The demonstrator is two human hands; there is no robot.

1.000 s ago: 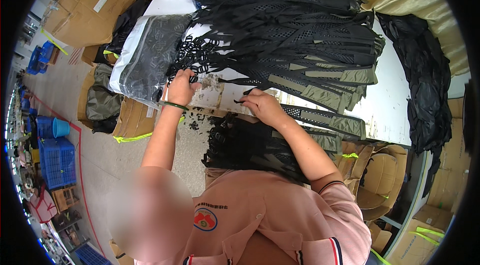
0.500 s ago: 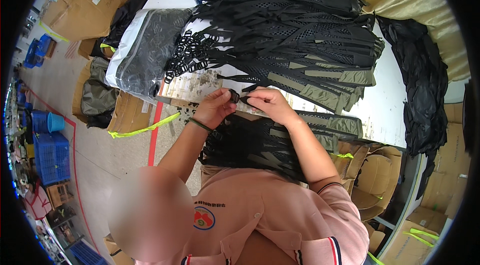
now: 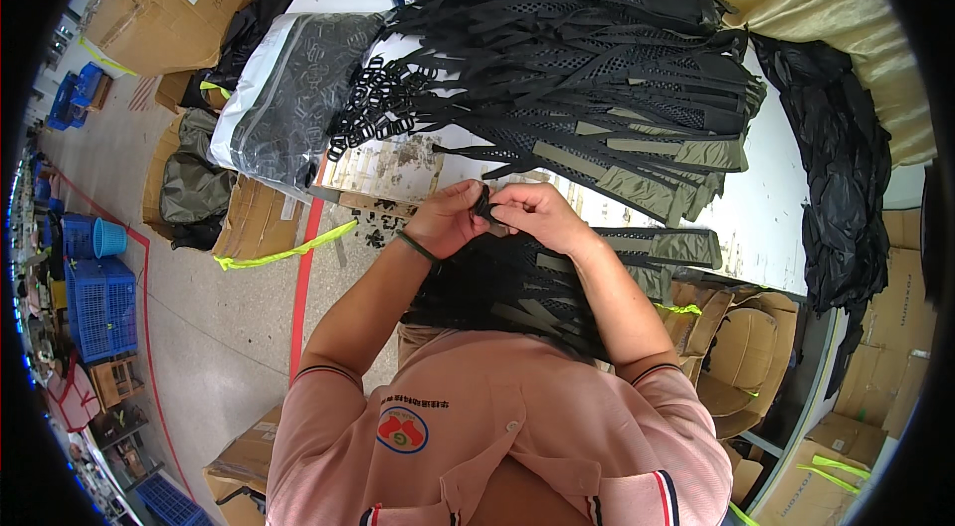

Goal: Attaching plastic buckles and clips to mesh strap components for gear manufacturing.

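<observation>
My left hand (image 3: 447,220) pinches a small black plastic buckle (image 3: 483,200) at the table's near edge. Against it, my right hand (image 3: 538,217) is closed on the end of a black strap, most of which the fingers hide. Whether the strap passes through the buckle cannot be made out. Black mesh strap pieces with olive fabric ends (image 3: 497,277) lie across my lap below both hands. Just beyond my hands, a thick stack of similar strap pieces (image 3: 587,69) covers the table. Loose black buckles (image 3: 373,103) are heaped to its left.
A clear plastic bag of buckles (image 3: 308,69) sits at the white table's (image 3: 781,198) left end. Open cardboard boxes stand left (image 3: 254,218) and right (image 3: 746,357) of me. Black fabric (image 3: 836,158) hangs along the right side. Blue crates (image 3: 102,307) stand far left.
My hands have come together, bringing the buckle and strap end into contact. The left hand has moved slightly right, and the buckle is now more covered by fingers.
</observation>
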